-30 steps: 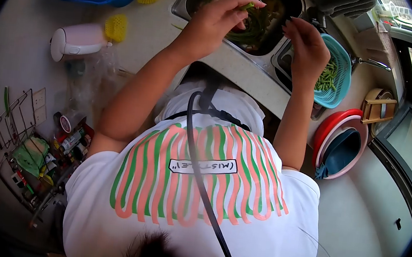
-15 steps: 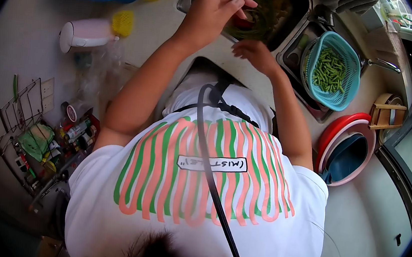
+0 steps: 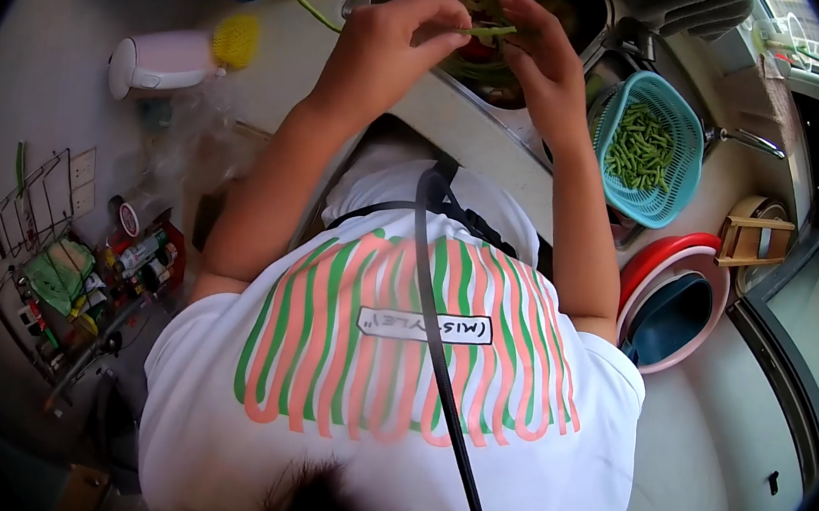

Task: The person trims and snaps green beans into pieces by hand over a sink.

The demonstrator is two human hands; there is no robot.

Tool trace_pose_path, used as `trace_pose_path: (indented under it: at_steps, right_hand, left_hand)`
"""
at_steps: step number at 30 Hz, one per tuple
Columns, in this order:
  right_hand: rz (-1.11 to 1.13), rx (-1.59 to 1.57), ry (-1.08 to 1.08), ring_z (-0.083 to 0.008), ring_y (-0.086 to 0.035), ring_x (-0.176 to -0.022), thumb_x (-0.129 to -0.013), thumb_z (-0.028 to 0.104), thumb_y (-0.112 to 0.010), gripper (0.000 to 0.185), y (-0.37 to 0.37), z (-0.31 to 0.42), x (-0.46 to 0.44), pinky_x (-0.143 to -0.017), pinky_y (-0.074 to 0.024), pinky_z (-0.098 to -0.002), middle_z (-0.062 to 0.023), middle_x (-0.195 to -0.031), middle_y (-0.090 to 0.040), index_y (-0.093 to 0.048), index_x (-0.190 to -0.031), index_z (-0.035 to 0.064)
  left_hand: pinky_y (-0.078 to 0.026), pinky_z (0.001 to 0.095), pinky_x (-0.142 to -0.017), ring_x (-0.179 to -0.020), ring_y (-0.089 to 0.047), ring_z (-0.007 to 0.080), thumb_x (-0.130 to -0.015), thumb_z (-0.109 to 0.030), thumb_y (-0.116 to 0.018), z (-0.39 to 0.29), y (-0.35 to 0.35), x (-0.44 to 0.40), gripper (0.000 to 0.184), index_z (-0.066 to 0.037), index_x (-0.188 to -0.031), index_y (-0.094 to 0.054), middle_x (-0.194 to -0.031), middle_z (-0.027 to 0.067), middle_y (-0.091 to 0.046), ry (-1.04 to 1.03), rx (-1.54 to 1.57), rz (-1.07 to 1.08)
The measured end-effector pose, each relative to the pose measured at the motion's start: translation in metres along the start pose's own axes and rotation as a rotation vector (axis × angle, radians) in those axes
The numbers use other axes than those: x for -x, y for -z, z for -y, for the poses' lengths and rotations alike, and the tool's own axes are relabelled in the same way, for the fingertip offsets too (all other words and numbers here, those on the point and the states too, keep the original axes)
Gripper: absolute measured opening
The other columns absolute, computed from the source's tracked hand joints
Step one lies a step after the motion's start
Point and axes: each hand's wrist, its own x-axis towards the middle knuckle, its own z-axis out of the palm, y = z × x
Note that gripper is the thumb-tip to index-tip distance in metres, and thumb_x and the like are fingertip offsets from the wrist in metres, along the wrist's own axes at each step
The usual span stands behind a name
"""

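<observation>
L. hand (image 3: 386, 49): fingers curled, pinching long green bean (image 3: 493, 32) over near side of sink (image 3: 493, 108); bean's other end trails left above counter (image 3: 295, 59). R. hand (image 3: 549, 71): thumb & fingers apart abt. bean's tip; from here, can't tell if touching. Right of sink: turquoise colander (image 3: 687, 155) w/ cut pieces (image 3: 639, 148), nr. red basin (image 3: 651, 258).

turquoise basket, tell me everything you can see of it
The basket looks like plastic: turquoise, rounded and elongated, with a raised rim and walls pierced by many small openings. It is upright, open side towards the camera, with a heap of short green bean pieces covering much of its bottom. It stands to the right of the sink; what supports it is mostly hidden. The right hand is away from it.
</observation>
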Motion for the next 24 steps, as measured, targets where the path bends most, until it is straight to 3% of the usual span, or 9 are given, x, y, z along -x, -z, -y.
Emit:
trace_pose_path:
  at_steps: [2, 4, 7, 10, 14, 24]
  right_hand:
    - [0.072, 0.197, 0.137, -0.0208, -0.069, -0.102, -0.09, -0.002, -0.065, 0.041, 0.003, 0.046, 0.002, -0.087, -0.0555, -0.0331, -0.0064, -0.103, -0.071, -0.064, -0.13, 0.0076]
    - [0.104, 0.385, 0.252, -0.0248, -0.067, -0.098, -0.087, -0.002, -0.069, 0.034, 0.005, 0.056, 0.006, -0.084, -0.0554, -0.0352, -0.0069, -0.101, -0.07, -0.068, -0.119, 0.0068]
    - [0.076, 0.681, 0.402, -0.0315, -0.063, -0.091, -0.082, 0.002, -0.075, 0.017, 0.011, 0.056, 0.008, -0.078, -0.0539, -0.0393, -0.0087, -0.098, -0.068, -0.072, -0.099, 0.0044]
    - [0.051, 0.804, 0.5, -0.029, -0.062, -0.094, -0.081, 0.001, -0.074, 0.019, 0.016, 0.059, 0.007, -0.079, -0.0535, -0.0389, -0.0073, -0.097, -0.068, -0.072, -0.099, 0.0062]
    - [0.031, 0.934, 0.547, -0.0264, -0.061, -0.098, -0.079, 0.005, -0.077, 0.018, 0.016, 0.061, 0.008, -0.088, -0.0488, -0.0409, -0.0037, -0.095, -0.068, -0.073, -0.096, 0.0089]
    - [0.022, 1.01, 0.48, -0.0218, -0.061, -0.1, -0.077, 0.008, -0.079, 0.014, 0.0, 0.073, 0.004, -0.095, -0.0372, -0.0398, 0.001, -0.089, -0.069, -0.075, -0.09, 0.0116]
  left_hand:
    - [-0.055, 0.0268, -0.075, -0.087, -0.071, 0.0167, -0.089, -0.007, -0.076, -0.006, 0.002, -0.004, 0.018, -0.003, -0.105, -0.07, -0.096, 0.0073, -0.074, -0.054, -0.015, 0.041]
    - [-0.055, 0.0282, -0.075, -0.087, -0.071, 0.0198, -0.088, -0.006, -0.075, -0.006, 0.001, -0.008, 0.019, -0.002, -0.106, -0.07, -0.098, 0.0086, -0.073, -0.171, -0.054, 0.065]
    - [-0.055, 0.0302, -0.075, -0.087, -0.07, 0.0255, -0.088, -0.006, -0.075, -0.018, -0.001, -0.009, 0.019, -0.002, -0.106, -0.07, -0.101, 0.0104, -0.071, -0.182, -0.066, 0.098]
    - [-0.055, 0.0323, -0.076, -0.087, -0.071, 0.0282, -0.088, -0.008, -0.074, -0.018, -0.001, -0.009, 0.018, -0.002, -0.105, -0.07, -0.1, 0.0114, -0.072, -0.283, -0.115, 0.099]
    - [-0.056, 0.0342, -0.075, -0.087, -0.071, 0.0295, -0.089, -0.009, -0.073, -0.012, 0.004, -0.012, 0.015, -0.002, -0.102, -0.071, -0.098, 0.0121, -0.072, -0.245, -0.127, 0.177]
    - [-0.057, 0.0352, -0.074, -0.084, -0.07, 0.0297, -0.085, -0.007, -0.075, -0.002, 0.009, -0.024, 0.015, -0.001, -0.097, -0.07, -0.094, 0.0127, -0.071, -0.436, -0.16, 0.173]
